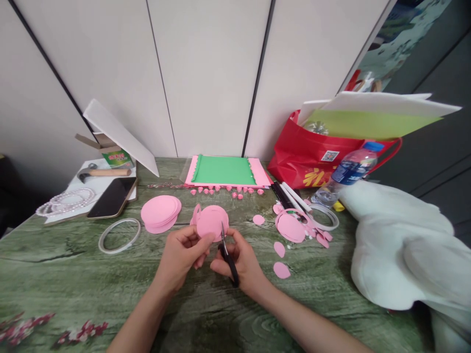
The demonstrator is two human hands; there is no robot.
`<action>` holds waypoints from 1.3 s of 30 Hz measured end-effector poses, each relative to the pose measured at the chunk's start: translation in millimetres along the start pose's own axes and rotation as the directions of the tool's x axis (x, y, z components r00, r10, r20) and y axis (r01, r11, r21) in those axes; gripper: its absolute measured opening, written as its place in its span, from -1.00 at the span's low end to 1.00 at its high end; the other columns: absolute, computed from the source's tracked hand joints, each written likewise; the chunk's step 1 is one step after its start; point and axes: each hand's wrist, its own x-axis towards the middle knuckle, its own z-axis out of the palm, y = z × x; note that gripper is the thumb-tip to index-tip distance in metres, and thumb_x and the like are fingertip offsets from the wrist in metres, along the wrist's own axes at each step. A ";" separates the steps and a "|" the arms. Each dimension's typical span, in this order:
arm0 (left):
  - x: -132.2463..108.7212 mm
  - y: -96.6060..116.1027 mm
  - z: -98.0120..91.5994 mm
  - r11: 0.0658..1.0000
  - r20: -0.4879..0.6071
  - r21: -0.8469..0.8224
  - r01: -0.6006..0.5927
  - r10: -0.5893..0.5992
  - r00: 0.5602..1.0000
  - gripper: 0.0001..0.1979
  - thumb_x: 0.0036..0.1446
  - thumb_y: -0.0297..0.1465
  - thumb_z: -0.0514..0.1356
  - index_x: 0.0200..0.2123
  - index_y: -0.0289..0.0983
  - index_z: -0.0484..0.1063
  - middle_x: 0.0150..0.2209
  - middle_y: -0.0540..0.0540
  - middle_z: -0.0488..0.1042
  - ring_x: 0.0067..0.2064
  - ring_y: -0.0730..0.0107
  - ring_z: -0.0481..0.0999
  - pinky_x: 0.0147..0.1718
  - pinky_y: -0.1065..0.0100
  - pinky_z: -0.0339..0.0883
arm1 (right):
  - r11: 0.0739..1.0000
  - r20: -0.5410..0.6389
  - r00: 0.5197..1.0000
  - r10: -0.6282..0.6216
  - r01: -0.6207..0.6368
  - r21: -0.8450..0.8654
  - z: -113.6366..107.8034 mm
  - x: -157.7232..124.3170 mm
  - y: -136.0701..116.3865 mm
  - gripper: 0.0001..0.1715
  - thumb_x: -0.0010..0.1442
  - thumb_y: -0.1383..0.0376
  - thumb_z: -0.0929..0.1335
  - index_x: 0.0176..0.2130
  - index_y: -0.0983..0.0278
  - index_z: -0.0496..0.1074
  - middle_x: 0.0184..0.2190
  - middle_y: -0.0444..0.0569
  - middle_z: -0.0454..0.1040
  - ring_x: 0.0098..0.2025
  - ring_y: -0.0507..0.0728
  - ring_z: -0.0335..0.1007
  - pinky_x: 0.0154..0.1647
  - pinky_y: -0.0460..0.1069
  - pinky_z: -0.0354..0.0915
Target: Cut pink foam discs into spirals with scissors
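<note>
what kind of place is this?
Probably a home craft table: scissors held at a pink paper disc, a stack of pink discs nearby, and pens beyond.

Green wood-grain tabletop (110, 282): green and pink paper sheets (224, 170) at twelve o'clock, red bag (290, 147) at one, water bottle (346, 174) at two, two pink paper petals (281, 270) at four, tape roll (116, 250) at nine, stacked pink paper discs (160, 211) at ten.

Home-like craft table (110, 289) with paper circles (159, 210)
</note>
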 end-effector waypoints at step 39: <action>-0.2 4.8 0.2 0.999 -0.019 -0.050 -0.014 0.013 1.000 -0.81 -0.11 -0.34 0.28 -0.57 -0.35 0.38 -0.75 0.14 0.20 -0.73 0.70 0.07 -0.74 0.56 -0.12 | 0.999 -0.001 1.000 0.029 -0.029 0.018 1.0 -1.0 0.5 -0.29 -0.25 0.26 0.53 -0.16 0.21 0.15 -0.68 -0.36 0.28 -0.66 -0.06 0.10 -0.62 -0.15 0.06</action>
